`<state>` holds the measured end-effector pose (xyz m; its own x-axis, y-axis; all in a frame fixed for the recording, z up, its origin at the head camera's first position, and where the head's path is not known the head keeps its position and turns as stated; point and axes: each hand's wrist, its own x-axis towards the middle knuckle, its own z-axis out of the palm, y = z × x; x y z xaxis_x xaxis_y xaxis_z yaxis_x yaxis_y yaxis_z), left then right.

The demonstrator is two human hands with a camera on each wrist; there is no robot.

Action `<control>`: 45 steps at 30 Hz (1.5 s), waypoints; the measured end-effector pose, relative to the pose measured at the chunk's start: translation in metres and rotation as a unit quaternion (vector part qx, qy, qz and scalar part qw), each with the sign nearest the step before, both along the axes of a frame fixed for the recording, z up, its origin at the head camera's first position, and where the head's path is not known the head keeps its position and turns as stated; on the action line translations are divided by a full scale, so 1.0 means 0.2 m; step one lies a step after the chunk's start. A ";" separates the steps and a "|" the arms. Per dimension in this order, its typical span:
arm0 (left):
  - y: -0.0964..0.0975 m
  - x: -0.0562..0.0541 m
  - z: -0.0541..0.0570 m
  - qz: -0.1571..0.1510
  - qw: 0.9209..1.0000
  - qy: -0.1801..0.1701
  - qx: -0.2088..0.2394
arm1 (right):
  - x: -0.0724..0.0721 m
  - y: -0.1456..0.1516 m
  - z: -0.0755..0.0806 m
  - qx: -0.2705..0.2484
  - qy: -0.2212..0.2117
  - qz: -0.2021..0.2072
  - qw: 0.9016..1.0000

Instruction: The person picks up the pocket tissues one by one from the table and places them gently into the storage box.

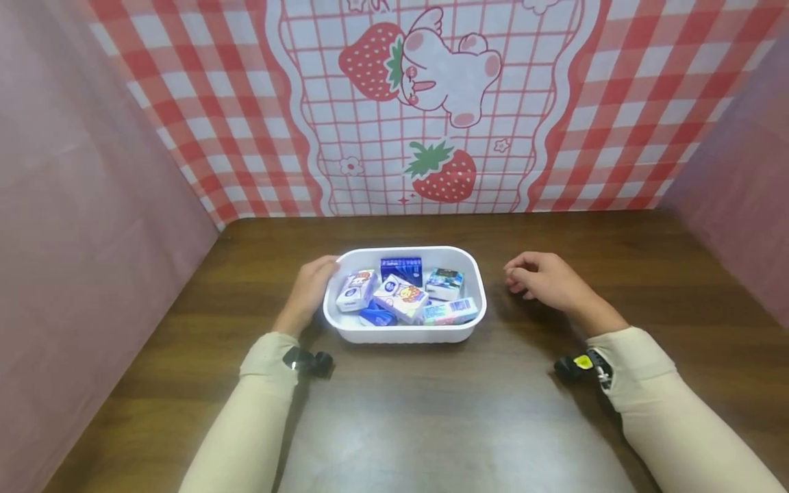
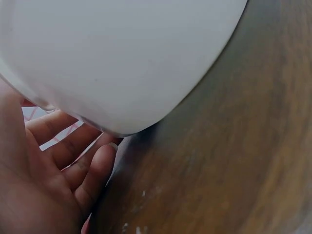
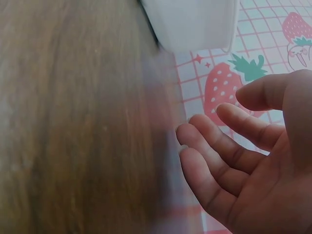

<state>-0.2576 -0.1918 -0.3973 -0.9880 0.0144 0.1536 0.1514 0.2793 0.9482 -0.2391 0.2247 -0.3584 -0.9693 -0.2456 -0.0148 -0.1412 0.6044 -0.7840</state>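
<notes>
A white plastic basin [image 1: 403, 334] stands on the table and holds several small packs. Among them are a white tissue pack with a strawberry print [image 1: 401, 298], a white pack [image 1: 356, 290] at the left, a dark blue pack [image 1: 401, 271] at the back, a green-blue pack [image 1: 445, 283] and a pale pack with a barcode [image 1: 450, 311]. My left hand [image 1: 310, 289] holds the basin's left end at the rim, its fingers against the outer wall in the left wrist view. To the right of the basin, my right hand [image 1: 547, 279] hovers apart from it, fingers loosely curled around nothing.
The brown wooden table [image 1: 431, 411] reaches back to a red-and-white checked cloth [image 1: 216, 103] with strawberry prints. Pink cloth [image 1: 92, 205] hangs at the left, and more at the right. Each wrist wears a strapped-on camera [image 1: 323, 363].
</notes>
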 end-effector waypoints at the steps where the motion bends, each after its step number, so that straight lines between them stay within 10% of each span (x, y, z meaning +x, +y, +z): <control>1: 0.00 0.00 0.00 0.000 1.000 0.000 0.001 | 0.00 0.00 0.00 -0.001 -0.001 0.000 1.000; 45: -0.02 -0.03 -0.01 0.010 0.998 0.030 -0.047 | -0.01 0.04 -0.04 0.063 0.036 -0.025 0.997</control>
